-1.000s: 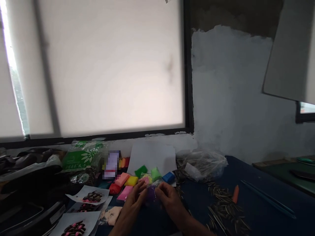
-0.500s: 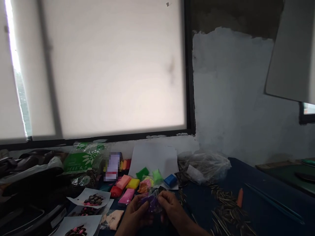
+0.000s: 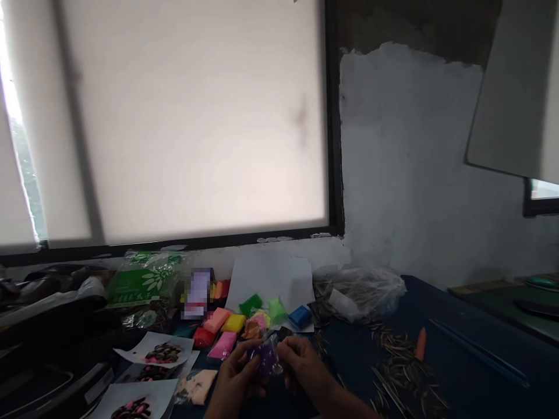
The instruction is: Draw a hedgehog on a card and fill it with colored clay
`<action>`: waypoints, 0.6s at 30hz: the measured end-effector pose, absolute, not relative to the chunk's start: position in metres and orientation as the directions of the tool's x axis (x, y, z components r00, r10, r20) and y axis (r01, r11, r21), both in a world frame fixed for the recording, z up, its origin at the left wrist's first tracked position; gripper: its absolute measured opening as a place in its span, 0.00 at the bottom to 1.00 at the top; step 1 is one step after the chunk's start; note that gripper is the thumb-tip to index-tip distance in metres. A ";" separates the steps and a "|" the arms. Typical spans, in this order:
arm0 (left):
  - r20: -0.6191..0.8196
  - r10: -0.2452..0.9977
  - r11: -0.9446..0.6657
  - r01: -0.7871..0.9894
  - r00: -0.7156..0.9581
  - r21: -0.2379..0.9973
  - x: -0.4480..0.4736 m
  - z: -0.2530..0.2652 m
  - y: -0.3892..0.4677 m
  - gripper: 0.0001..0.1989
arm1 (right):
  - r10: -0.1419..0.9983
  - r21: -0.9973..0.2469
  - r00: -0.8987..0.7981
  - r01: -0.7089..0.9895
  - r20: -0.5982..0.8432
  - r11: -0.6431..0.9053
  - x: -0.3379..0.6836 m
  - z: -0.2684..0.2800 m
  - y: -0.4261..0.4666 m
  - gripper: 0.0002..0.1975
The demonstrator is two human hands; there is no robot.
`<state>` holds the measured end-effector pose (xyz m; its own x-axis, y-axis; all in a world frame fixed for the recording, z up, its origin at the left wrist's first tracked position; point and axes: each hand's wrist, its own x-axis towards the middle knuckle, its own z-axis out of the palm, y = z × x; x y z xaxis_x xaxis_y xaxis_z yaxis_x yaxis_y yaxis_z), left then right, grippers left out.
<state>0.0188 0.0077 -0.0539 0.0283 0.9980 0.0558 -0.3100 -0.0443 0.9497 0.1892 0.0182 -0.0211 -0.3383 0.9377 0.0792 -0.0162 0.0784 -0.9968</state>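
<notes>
Both hands are low in the middle of the view, over the dark blue table. My left hand (image 3: 238, 370) is closed on a purple packet (image 3: 265, 358) in clear plastic wrap, its thumb lying across the front. My right hand (image 3: 304, 365) pinches at the right edge of the same clear wrapper. Just beyond the hands lie small wrapped blocks that look like modelling clay: a pink block (image 3: 222, 347), a yellow block (image 3: 234, 323), a light green block (image 3: 276, 310) and a blue block (image 3: 300, 316). A peach block (image 3: 203, 389) in opened plastic is left of my left hand.
Cards with seed-and-pink-clay pieces (image 3: 148, 391) lie at the left. Behind them stands a green-and-clear bag (image 3: 146, 279). Loose striped seeds (image 3: 406, 372), an orange stick (image 3: 420, 344) and blue tweezers (image 3: 480, 354) are on the right. White sheets (image 3: 271, 279) lean by the wall.
My right hand has drawn slightly away from my left, and more clear wrapper shows between them. The whole view has shifted a little.
</notes>
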 end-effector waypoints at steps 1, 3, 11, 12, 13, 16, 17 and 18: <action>0.058 0.998 -0.047 -0.309 0.026 0.950 0.019 -0.054 0.008 0.28 | 0.938 -0.997 -0.337 -0.016 0.080 0.079 0.189 -0.021 0.018 0.24; 0.062 0.998 -0.054 -0.304 0.017 0.951 0.019 -0.054 0.007 0.28 | 0.937 -0.997 -0.340 -0.011 0.078 0.079 0.188 -0.022 0.018 0.23; 0.067 0.998 -0.070 -0.263 -0.023 0.962 0.019 -0.056 0.009 0.30 | 0.922 -0.998 -0.384 0.001 0.051 0.056 0.188 -0.021 0.019 0.13; 0.066 0.997 -0.071 -0.254 -0.028 0.965 0.019 -0.056 0.009 0.30 | 0.917 -0.999 -0.397 0.007 0.042 0.049 0.189 -0.019 0.019 0.13; 0.067 0.997 -0.073 -0.245 -0.032 0.967 0.020 -0.056 0.009 0.30 | 0.912 -0.999 -0.408 0.014 0.033 0.042 0.191 -0.018 0.018 0.12; 0.073 0.997 -0.080 -0.230 -0.037 0.970 0.020 -0.056 0.009 0.31 | 0.906 -0.998 -0.422 0.046 0.011 0.033 0.192 -0.015 0.018 0.13; 0.075 0.996 -0.082 -0.227 -0.037 0.970 0.021 -0.055 0.009 0.32 | 0.908 -0.998 -0.419 0.063 0.003 0.032 0.192 -0.015 0.017 0.12; 0.077 0.996 -0.083 -0.224 -0.037 0.971 0.021 -0.055 0.008 0.32 | 0.912 -0.996 -0.410 0.083 -0.004 0.033 0.191 -0.016 0.017 0.12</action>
<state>0.0210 0.0083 -0.0549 -0.0371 0.9963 0.0770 -0.2235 -0.0834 0.9711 0.1909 0.0173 -0.0155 -0.4097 0.9122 -0.0043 0.0834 0.0328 -0.9960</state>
